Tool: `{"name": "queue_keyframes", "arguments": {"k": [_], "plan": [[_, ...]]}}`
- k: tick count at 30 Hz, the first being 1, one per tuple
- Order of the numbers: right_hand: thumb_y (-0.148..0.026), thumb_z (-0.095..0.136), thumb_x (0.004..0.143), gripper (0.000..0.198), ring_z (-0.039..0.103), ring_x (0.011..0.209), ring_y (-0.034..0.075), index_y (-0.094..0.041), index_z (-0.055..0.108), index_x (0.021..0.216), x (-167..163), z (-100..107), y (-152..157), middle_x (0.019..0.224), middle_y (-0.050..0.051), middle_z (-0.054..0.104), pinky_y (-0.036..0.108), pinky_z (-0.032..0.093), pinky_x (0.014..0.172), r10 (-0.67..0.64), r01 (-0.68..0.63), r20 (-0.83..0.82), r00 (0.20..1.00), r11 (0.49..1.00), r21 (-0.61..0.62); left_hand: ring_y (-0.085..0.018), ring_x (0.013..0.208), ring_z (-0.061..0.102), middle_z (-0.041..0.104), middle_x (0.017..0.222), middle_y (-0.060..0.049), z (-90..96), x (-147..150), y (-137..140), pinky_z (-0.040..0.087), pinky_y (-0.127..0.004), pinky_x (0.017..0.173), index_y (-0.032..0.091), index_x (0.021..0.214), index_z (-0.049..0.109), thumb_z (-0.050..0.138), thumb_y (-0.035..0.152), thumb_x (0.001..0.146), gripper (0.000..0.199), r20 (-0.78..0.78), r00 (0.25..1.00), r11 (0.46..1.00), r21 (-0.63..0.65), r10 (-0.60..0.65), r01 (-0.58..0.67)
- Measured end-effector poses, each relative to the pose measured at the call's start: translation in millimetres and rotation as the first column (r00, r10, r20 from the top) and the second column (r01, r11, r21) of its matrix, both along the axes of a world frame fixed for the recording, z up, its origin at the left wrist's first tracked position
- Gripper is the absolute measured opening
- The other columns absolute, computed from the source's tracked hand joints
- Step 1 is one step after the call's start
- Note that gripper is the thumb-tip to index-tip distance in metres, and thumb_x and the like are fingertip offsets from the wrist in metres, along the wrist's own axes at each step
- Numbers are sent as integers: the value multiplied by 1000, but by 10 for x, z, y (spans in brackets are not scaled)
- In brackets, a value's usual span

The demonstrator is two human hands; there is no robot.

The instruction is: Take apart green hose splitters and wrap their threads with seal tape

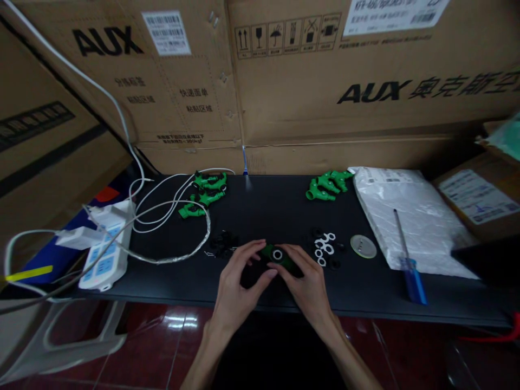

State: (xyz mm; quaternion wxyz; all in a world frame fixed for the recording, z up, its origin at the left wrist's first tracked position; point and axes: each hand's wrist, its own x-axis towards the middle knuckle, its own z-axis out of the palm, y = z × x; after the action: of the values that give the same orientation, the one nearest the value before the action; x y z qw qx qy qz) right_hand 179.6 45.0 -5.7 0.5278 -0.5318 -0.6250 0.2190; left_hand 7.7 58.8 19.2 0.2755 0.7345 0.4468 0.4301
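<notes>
Both hands meet over the front of the black table, holding one green plastic fitting (266, 251) between them. My left hand (240, 273) has its fingers closed at the fitting's left side, its thumb in front. My right hand (303, 276) wraps the right side, and much of the fitting is hidden under it. A pale ring (277, 254) shows on the fitting, facing up. White rings (325, 249) and a few black rings (334, 264) lie just right of my right hand. Small black parts (224, 242) with thin metal pins lie left of my left hand.
Green Y-shaped fittings (328, 185) lie at the back right, and more green fittings (203, 197) at the back left among white cables. A round disc (363, 246), a blue screwdriver (414, 279) and a white package (406, 216) are on the right. A power strip (106, 265) stands left. Cardboard boxes (284, 108) wall the back.
</notes>
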Motion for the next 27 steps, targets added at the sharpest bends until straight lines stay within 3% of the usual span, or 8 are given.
{"name": "queue_keyframes", "arguments": {"k": [4,10,14,17,19,22,25,27], "plan": [[-22,66,95,20,76,98,23,-21,75,113,7,9,-3,105,9,76,34,65,86,-11,11,15,1000,1000,13,-23,112,67,70,126,-6,61,87,74,57,-42,98,31,139,58,71,21,95,47,-107,987,991,49,-123,128],[-21,70,93,24,75,99,22,-20,72,117,12,3,-6,108,9,73,33,64,89,-34,33,49,998,999,15,-20,100,68,60,122,-6,53,37,56,62,-39,92,34,144,55,76,30,92,56,-150,988,998,36,-43,49],[-13,65,94,33,73,110,23,-23,71,124,30,-66,-10,118,10,71,37,63,96,-26,24,105,994,999,22,-21,118,66,60,132,-6,1,64,62,58,-40,104,35,149,51,68,21,98,56,-150,981,988,75,-124,137],[-11,63,94,37,70,119,25,-24,70,128,49,-136,10,125,11,70,46,58,108,-23,17,163,986,999,40,-18,112,68,61,126,-5,-32,59,63,60,-35,99,32,143,58,67,17,98,48,-108,989,987,112,-102,114],[-11,62,95,38,65,130,26,-25,68,130,44,-178,30,130,10,70,55,47,118,-20,10,207,978,999,48,-17,108,68,61,122,-4,-49,19,53,60,-33,97,31,137,63,68,16,97,43,-86,995,993,101,-49,57],[-10,57,97,44,53,145,29,-24,62,139,0,-208,36,139,11,67,63,37,124,-28,18,288,957,999,39,-17,105,69,62,121,-3,-96,-65,29,60,-33,96,32,129,69,71,18,95,37,-50,998,999,9,35,-35],[-13,58,97,54,44,152,29,-24,53,150,-15,-157,-26,153,10,58,58,40,123,-30,26,387,921,1000,17,-17,105,70,65,125,-3,-183,-111,6,61,-32,94,31,124,71,72,24,94,31,75,994,987,-149,78,-66],[-21,61,98,54,47,150,27,-26,52,151,74,-67,-103,157,8,55,50,45,121,-57,58,444,894,998,12,-18,108,72,69,126,-3,-245,-108,-7,61,-33,97,30,124,70,73,28,94,31,168,981,963,-264,102,-55]]}}
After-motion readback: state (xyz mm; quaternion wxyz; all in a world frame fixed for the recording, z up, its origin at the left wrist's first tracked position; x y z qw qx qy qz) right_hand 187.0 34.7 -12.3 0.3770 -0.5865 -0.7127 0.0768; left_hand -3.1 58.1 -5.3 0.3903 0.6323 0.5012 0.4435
